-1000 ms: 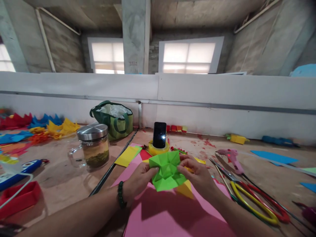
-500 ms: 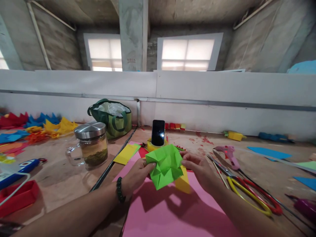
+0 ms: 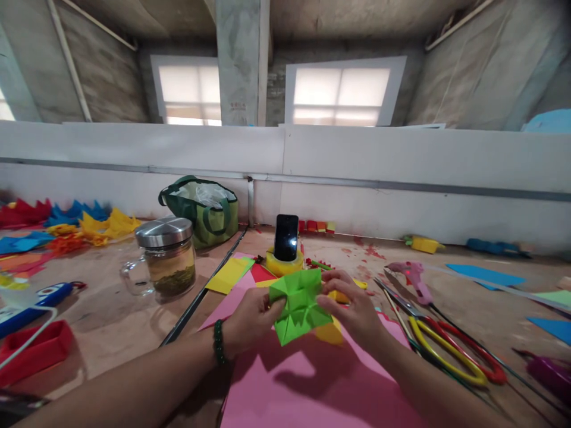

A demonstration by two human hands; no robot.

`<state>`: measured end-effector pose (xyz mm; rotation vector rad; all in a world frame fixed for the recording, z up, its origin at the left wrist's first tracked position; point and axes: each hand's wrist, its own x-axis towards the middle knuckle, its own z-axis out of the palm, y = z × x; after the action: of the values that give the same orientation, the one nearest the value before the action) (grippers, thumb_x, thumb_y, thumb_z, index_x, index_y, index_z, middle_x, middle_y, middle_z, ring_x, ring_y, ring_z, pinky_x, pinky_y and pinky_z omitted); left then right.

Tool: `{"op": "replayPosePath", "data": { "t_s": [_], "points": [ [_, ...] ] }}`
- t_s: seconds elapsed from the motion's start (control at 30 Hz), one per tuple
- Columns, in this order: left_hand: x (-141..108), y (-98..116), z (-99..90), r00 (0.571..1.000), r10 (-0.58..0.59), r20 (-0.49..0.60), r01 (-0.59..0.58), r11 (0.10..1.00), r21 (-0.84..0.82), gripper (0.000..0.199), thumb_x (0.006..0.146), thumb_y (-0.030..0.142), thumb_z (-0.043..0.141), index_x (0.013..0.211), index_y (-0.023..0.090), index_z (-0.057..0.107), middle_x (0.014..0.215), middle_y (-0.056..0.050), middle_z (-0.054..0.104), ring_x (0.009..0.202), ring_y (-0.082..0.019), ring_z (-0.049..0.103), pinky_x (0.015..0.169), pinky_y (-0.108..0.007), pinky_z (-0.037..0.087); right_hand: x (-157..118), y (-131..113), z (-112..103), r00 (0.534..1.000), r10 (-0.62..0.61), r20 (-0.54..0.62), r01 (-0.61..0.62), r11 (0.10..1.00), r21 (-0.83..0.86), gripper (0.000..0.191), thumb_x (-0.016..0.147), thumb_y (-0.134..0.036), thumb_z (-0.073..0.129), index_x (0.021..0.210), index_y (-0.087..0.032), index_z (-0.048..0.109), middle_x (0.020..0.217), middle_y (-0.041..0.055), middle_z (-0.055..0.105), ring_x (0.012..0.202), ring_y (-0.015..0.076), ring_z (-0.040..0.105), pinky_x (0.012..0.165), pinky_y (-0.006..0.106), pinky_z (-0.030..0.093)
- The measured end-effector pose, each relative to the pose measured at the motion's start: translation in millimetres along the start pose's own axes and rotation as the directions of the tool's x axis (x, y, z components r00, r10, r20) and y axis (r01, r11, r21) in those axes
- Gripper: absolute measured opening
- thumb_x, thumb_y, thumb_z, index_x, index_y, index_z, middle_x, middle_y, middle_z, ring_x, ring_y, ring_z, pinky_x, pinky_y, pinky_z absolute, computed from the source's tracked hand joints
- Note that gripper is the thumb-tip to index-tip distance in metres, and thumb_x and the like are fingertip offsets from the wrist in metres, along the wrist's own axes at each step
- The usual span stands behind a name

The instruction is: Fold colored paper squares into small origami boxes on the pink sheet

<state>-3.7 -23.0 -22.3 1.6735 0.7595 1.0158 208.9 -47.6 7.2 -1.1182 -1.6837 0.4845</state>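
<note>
A creased square of bright green folded paper [image 3: 298, 304] is held up between both hands, tilted above pink sheets [image 3: 285, 380]. My left hand [image 3: 256, 315], with a dark green bead bracelet [image 3: 218, 342] at the wrist, pinches its left edge, thumb on top. My right hand [image 3: 352, 303] grips the right edge with thumb and bent fingers. Raised folds show in the paper's middle. Beneath it lies a piece of orange-yellow paper [image 3: 329, 333], partly covered. Behind, a phone [image 3: 286, 236] leans upright on a yellow tape roll [image 3: 285, 265].
Scissors [image 3: 446, 351] and a pink glue gun [image 3: 414, 278] lie to the right, cord trailing. On the left stand a lidded glass mug [image 3: 169, 261], a green bag [image 3: 214, 220] and a red open box [image 3: 38, 351]. Folded coloured paper pieces [image 3: 109, 226] sit at the far left.
The green paper has turned slightly and its right side is drawn in. My right hand has moved left, its fingers curling further over the edge. My left hand grips deeper.
</note>
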Motion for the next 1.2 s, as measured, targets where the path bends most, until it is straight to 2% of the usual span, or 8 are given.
{"op": "replayPosePath", "data": {
  "t_s": [0.27,0.47,0.7,0.8,0.9,1.0,1.1,1.2],
  "points": [
    [4.9,2.5,-6.6,0.999,-0.044,-0.002,0.043,0.997,-0.066,0.033,0.078,0.045,0.060,0.079,0.013,0.065,0.070,-0.003,0.061,0.065,-0.015,0.053,0.063,-0.026,0.044,7.3,14.6,-14.0,0.982,0.170,0.079,-0.186,0.938,0.293,0.021,0.072,-0.033,0.066,0.059,-0.019,0.057,0.109,0.0076,0.063,0.102,0.0232,0.057,0.085,0.037,0.045],
    [12.7,-0.7,-15.5,0.993,-0.097,0.073,0.107,0.985,-0.133,0.043,0.075,0.053,0.059,0.084,0.012,0.066,0.070,-0.005,0.064,0.063,-0.016,0.058,0.063,-0.028,0.048,18.4,34.1,-37.6,0.902,0.288,0.321,-0.381,0.882,0.278,0.020,0.067,-0.031,0.071,0.059,-0.017,0.059,0.056,-0.0016,0.056,0.056,0.0131,0.054,0.058,0.028,0.046],
    [4.5,6.1,-10.2,0.971,-0.096,0.217,0.102,0.995,-0.016,0.028,0.074,0.040,0.062,0.068,0.013,0.062,0.061,0.000,0.056,0.055,-0.010,0.048,0.052,-0.021,0.039,13.6,13.8,-31.5,0.876,0.288,0.387,-0.419,0.852,0.313,0.039,0.080,-0.047,0.065,0.109,-0.020,0.063,0.113,0.0104,0.068,0.107,0.0233,0.062,0.094,0.041,0.045],
    [-0.2,7.7,-5.4,0.951,-0.092,0.295,0.082,0.995,0.048,0.027,0.073,0.036,0.062,0.061,0.013,0.059,0.054,0.003,0.048,0.050,-0.008,0.041,0.048,-0.019,0.034,7.2,6.3,-23.6,0.814,0.231,0.534,-0.434,0.852,0.293,0.048,0.076,-0.046,0.069,0.116,-0.020,0.063,0.114,0.0105,0.068,0.106,0.0244,0.063,0.091,0.040,0.048],
    [-2.5,8.2,-0.9,0.940,-0.077,0.333,0.045,0.994,0.102,0.027,0.074,0.036,0.061,0.060,0.013,0.059,0.053,0.003,0.047,0.049,-0.008,0.041,0.046,-0.019,0.033,0.9,1.7,-15.0,0.691,0.260,0.675,-0.487,0.857,0.168,0.042,0.067,-0.037,0.077,0.105,-0.020,0.069,0.097,0.0047,0.073,0.086,0.0211,0.068,0.075,0.033,0.054],
    [-2.2,10.6,1.7,0.970,-0.008,0.245,-0.029,0.988,0.150,0.020,0.073,0.033,0.066,0.072,0.013,0.062,0.065,0.001,0.054,0.058,-0.011,0.047,0.051,-0.020,0.038,-1.7,0.8,-10.7,0.614,0.317,0.723,-0.554,0.826,0.109,0.030,0.061,-0.032,0.080,0.085,-0.017,0.073,0.078,0.0017,0.073,0.066,0.0177,0.067,0.062,0.028,0.053],
    [-1.2,15.7,1.8,0.993,0.119,-0.002,-0.116,0.969,0.219,0.024,0.073,0.030,0.068,0.091,0.016,0.059,0.085,-0.002,0.055,0.074,-0.014,0.049,0.062,-0.022,0.042,0.0,4.5,-12.2,0.678,0.329,0.657,-0.535,0.834,0.135,0.028,0.060,-0.030,0.079,0.083,-0.015,0.073,0.076,0.0022,0.073,0.063,0.0163,0.066,0.060,0.026,0.051],
    [-2.4,20.1,2.3,0.950,0.262,-0.167,-0.201,0.928,0.313,0.018,0.076,0.031,0.068,0.079,0.017,0.058,0.085,-0.003,0.051,0.080,-0.016,0.048,0.074,-0.027,0.043,2.1,9.7,-13.8,0.741,0.322,0.590,-0.499,0.852,0.161,0.027,0.061,-0.029,0.078,0.083,-0.014,0.073,0.074,0.0025,0.072,0.062,0.0155,0.064,0.057,0.025,0.048]
  ]
}}
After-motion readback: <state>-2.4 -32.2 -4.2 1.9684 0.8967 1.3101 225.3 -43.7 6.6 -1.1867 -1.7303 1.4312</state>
